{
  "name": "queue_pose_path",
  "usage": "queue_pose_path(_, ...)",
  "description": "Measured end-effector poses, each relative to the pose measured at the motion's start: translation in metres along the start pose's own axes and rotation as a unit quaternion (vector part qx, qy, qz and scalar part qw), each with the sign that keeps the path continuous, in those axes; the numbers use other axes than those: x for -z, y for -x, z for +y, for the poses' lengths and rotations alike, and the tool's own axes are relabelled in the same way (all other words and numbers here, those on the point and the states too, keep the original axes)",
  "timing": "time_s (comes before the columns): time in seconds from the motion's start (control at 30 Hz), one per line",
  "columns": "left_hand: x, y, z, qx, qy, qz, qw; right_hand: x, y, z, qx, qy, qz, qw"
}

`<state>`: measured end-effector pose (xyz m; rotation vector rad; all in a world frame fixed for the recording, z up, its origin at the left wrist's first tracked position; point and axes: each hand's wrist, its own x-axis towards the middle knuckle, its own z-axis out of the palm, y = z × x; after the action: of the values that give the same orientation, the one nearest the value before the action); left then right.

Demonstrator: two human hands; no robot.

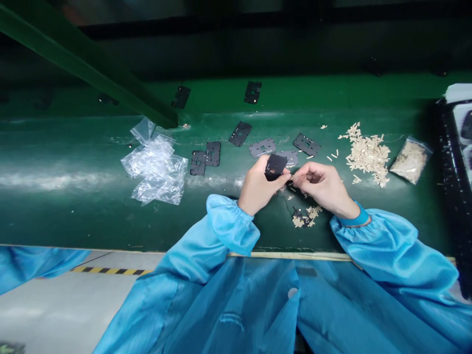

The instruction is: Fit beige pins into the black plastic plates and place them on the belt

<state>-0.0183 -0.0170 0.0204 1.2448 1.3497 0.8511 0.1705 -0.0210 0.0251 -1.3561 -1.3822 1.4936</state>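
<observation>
My left hand (258, 186) holds a black perforated plate (276, 167) upright by its lower edge. My right hand (319, 184) pinches something small against that plate's lower corner, and the fingers hide most of it. Several similar black plates (239, 133) lie scattered on the green conveyor belt (92, 216) beyond my hands. Right of them is a heap of beige strips (367, 155), with a small clear bag of the same strips (410, 160) beside it. A little cluster of strips and black scraps (305, 216) sits just below my right hand.
A crumpled clear plastic bag (157, 167) lies on the belt at left. A green beam (84, 64) crosses above the belt at upper left, and a black rack (455, 196) stands at the right. Blue sleeves cover my forearms, and the belt's front edge runs beneath them.
</observation>
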Motion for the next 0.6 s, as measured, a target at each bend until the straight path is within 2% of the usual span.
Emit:
queue_pose_path(0.1,-0.001,0.004,-0.001,-0.017,-0.053,0.034,0.998,-0.005,0.001,0.0,0.002,-0.006,0.036,0.999)
queue_pose_path(0.27,-0.002,0.008,0.002,-0.021,-0.053,0.034,0.998,-0.01,0.003,0.003,0.008,0.005,0.069,0.998)
queue_pose_path(0.5,0.003,0.002,0.002,-0.039,-0.082,0.04,0.995,-0.009,0.003,0.002,0.025,0.026,0.067,0.997)
queue_pose_path(0.6,0.009,-0.002,0.001,-0.059,-0.101,0.079,0.99,-0.003,0.0,-0.002,0.018,0.008,0.082,0.996)
